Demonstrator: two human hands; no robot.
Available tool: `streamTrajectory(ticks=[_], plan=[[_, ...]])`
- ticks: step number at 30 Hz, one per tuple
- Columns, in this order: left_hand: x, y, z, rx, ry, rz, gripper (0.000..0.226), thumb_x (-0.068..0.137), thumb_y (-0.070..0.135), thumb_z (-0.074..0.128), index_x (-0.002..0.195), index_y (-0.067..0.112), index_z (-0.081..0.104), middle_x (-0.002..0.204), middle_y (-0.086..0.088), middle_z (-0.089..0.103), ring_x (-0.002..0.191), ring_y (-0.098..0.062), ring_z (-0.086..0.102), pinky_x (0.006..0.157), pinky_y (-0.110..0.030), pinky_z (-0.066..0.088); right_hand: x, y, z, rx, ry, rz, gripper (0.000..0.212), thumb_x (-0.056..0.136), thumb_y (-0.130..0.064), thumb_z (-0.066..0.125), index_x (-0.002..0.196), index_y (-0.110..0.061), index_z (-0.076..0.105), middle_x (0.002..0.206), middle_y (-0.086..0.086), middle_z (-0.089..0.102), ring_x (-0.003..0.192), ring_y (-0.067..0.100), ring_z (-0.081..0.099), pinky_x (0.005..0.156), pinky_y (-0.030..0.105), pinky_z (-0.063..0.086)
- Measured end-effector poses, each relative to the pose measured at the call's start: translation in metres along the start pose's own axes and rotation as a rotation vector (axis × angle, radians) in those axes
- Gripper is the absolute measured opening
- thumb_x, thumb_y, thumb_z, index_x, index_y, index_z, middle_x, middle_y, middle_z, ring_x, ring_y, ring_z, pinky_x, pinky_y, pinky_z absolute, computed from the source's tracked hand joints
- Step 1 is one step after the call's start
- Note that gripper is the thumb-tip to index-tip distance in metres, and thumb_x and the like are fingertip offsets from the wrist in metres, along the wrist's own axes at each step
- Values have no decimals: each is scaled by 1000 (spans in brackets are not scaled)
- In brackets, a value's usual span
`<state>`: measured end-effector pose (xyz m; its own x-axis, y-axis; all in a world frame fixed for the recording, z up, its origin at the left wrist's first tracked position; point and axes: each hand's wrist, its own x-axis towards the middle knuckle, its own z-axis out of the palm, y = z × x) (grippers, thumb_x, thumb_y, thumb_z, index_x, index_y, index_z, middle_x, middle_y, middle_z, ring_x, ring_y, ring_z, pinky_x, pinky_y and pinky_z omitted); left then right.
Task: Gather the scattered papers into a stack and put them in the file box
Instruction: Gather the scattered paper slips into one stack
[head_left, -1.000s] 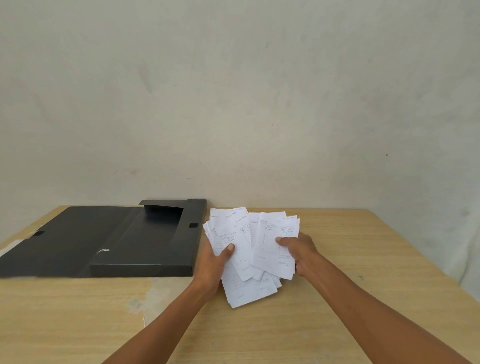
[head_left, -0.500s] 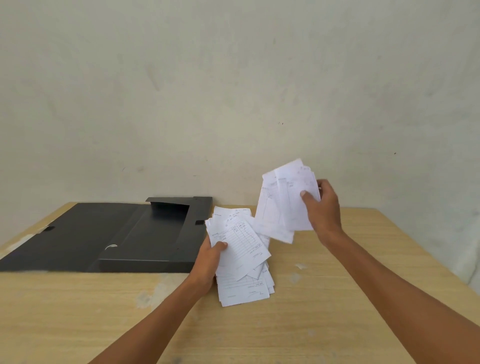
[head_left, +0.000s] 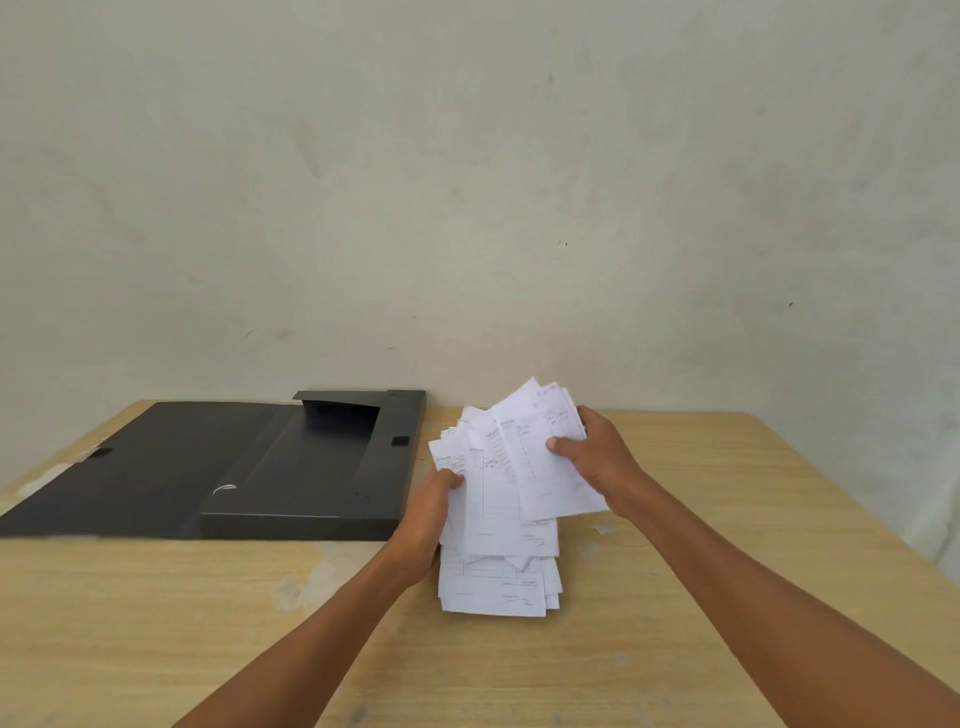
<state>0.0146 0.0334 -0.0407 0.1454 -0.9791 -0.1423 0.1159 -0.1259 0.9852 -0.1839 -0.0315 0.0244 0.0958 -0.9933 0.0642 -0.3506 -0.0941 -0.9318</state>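
Note:
A loose, uneven stack of white printed papers (head_left: 501, 525) is held over the wooden table (head_left: 156, 623), its lower end touching or near the tabletop. My left hand (head_left: 428, 525) grips the stack's left edge, thumb on top. My right hand (head_left: 597, 462) holds a few upper sheets (head_left: 545, 467) from the right, fanned and tilted over the rest. The black file box (head_left: 311, 478) lies open just left of the papers, its tray empty and its lid flap (head_left: 130, 467) spread flat to the left.
A plain wall rises right behind the table's back edge. A small white scrap (head_left: 602, 528) lies on the table right of the papers. Worn pale patches mark the tabletop near my left forearm.
My right hand, which had lifted a few sheets up and away to the right, has brought them back down onto the stack in my left hand.

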Motion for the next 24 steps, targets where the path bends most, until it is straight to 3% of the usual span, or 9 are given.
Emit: streamTrajectory(ticks=[6,9,11,13,15,16,19,21,24], plan=[[-1,0,6,14,-137,101,44,108,50,36,139,28,58,127,1,74,114,-24,73,96,-47,59,-6,20,28,-56,139,34,25,89,-7,62,113,-12,62,111,5,70,91,20,65,61,25,47],[1,-4,10,52,-117,168,36,104,36,55,139,27,55,125,3,74,105,-18,76,84,-38,64,-12,24,47,-114,97,89,32,88,-20,63,119,-15,59,118,6,66,106,25,62,81,38,55],[1,-8,12,20,-67,167,31,103,25,59,134,28,56,121,4,74,97,-12,78,72,-27,63,-18,28,56,-329,61,151,48,89,-37,61,132,-20,50,132,10,49,123,31,47,100,42,46],[2,-8,13,-24,-32,156,28,105,16,55,128,31,57,118,6,73,96,-13,77,70,-26,62,-24,32,59,-447,11,214,82,87,-54,60,152,-20,23,146,14,28,135,32,31,111,43,32],[2,-6,12,-85,-2,119,29,105,13,51,123,35,57,117,5,73,102,-18,75,73,-32,63,-25,35,56,-230,-52,310,111,80,-63,65,157,-19,-3,155,14,21,142,32,29,115,47,32],[4,-5,12,-99,6,102,30,106,14,49,126,34,56,119,4,72,105,-21,73,75,-35,63,-23,37,52,-58,-80,323,112,78,-60,69,157,-16,3,154,12,31,140,30,39,112,47,39],[7,3,11,-57,-24,126,41,106,20,49,145,30,46,132,3,67,117,-23,69,93,-45,60,-16,32,36,306,-134,205,53,87,-27,73,133,-6,57,119,8,73,106,23,72,90,40,59],[9,17,11,-6,-53,201,46,106,24,51,150,33,41,139,5,63,122,-19,65,102,-46,56,-14,19,26,332,-102,51,34,90,-14,69,124,-10,64,114,7,75,102,21,73,87,39,60],[13,44,12,77,-79,348,43,104,26,56,145,34,46,134,12,66,118,-9,68,87,-27,61,-8,2,16,318,-37,-107,39,90,-16,70,127,-15,57,118,2,72,105,18,71,88,40,60]])
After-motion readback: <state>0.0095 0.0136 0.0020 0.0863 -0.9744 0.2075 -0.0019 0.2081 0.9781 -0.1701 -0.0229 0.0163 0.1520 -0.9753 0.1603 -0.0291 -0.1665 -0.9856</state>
